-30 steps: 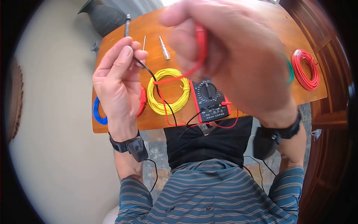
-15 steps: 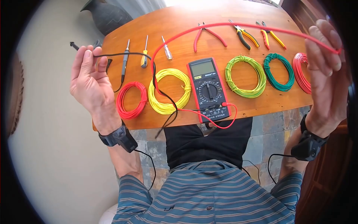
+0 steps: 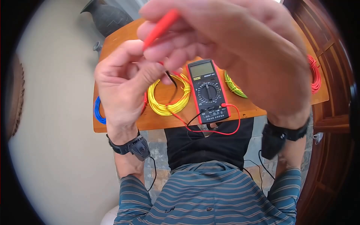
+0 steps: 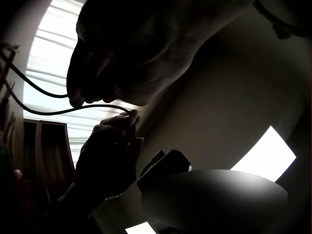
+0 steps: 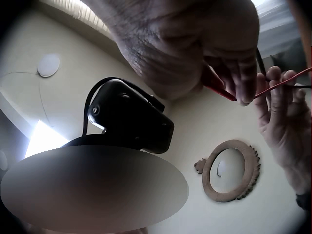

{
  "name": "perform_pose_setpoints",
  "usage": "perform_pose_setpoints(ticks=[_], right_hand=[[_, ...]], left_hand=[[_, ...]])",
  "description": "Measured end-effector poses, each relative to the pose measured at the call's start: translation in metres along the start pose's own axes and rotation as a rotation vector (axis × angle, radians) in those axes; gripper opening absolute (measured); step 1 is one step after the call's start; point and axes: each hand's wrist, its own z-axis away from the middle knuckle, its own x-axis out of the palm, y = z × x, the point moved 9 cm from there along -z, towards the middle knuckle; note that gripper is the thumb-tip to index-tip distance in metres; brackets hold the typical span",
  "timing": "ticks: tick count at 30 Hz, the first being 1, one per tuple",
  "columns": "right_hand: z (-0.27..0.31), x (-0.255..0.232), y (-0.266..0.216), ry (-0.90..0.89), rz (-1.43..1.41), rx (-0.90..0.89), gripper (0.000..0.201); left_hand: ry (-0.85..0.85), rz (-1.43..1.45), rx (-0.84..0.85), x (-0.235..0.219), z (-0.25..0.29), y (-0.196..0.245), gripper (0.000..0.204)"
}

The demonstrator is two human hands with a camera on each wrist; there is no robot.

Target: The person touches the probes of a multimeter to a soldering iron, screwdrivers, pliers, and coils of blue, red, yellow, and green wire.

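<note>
Pinching red probe (image 3: 161, 30) in fingers of right hand (image 3: 247, 60), black lead (image 3: 171, 78) in left hand (image 3: 125, 88); likely handling light (stiff probe, floppy lead), gripping best mid-probe.

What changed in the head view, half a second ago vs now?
Left hand moved right, right hand swung left, so they're close together. Red lead's wide arc is gone. Right hand holds the red probe, left the black lead; no release visible. Multimeter and yellow coil stayed put.
</note>
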Motion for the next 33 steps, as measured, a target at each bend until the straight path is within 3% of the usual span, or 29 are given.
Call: perform_pose_setpoints(ticks=[1,2,4,9,11,13,14,15,16,18,20,21,23,24,26,27,31,33], right_hand=[[-0.003,0.004,0.006,-0.005,-0.028,0.009,0.031],[-0.006,0.006,0.011,-0.006,-0.062,0.017,0.031],[-0.009,0.010,0.022,0.007,-0.145,0.036,0.031],[-0.005,0.014,0.054,0.119,-0.227,0.194,0.034],[-0.005,0.015,0.063,0.159,-0.164,0.119,0.033],[-0.005,0.012,0.059,0.192,-0.100,0.042,0.032],[-0.003,0.014,0.063,0.134,-0.050,0.115,0.028],[-0.001,0.016,0.069,0.077,0.001,0.189,0.029],[0.000,0.015,0.071,0.076,0.000,0.191,0.029],[0.003,0.016,0.079,0.051,0.112,0.256,0.028],[0.004,0.009,0.081,0.066,0.245,0.288,0.029],[0.004,0.004,0.082,0.084,0.380,0.318,0.031],[0.005,0.002,0.088,0.146,0.342,0.305,0.032],[0.005,-0.001,0.088,0.206,0.300,0.287,0.036],[0.006,0.000,0.090,0.154,0.269,0.361,0.035],[0.008,0.003,0.094,0.100,0.236,0.433,0.035],[0.009,0.001,0.096,0.085,0.268,0.471,0.035],[0.008,-0.006,0.099,0.055,0.356,0.523,0.035]], left_hand=[[-0.113,0.078,-0.053,0.012,0.001,-0.004,0.024],[-0.115,0.080,-0.053,0.012,0.001,-0.004,0.024],[-0.158,0.148,-0.278,0.013,0.005,-0.025,0.027],[-0.227,0.443,-0.282,0.015,0.009,-0.033,0.036],[-0.127,0.593,-0.344,0.016,0.009,-0.034,0.047],[-0.162,0.601,-0.351,0.008,0.010,-0.042,0.057],[-0.200,0.609,-0.362,0.008,0.011,-0.045,0.068],[-0.086,0.546,-0.373,0.010,0.015,-0.043,0.059],[-0.084,0.547,-0.374,0.015,0.014,-0.040,0.059],[0.018,0.262,-0.529,0.006,0.019,-0.052,0.050],[0.025,0.204,-0.452,0.003,0.019,-0.053,0.048],[0.093,0.097,-0.310,0.000,0.017,-0.041,0.054],[0.185,-0.007,-0.074,0.003,0.017,-0.023,0.059],[0.184,-0.006,-0.077,0.000,0.017,-0.024,0.059],[-0.084,-0.688,0.081,0.017,0.018,-0.012,0.050],[-0.077,-0.787,0.174,0.019,0.017,-0.004,0.029],[-0.076,-0.656,0.040,-0.001,0.016,-0.011,0.007],[-0.016,-0.498,0.011,-0.011,0.017,-0.006,0.010]])
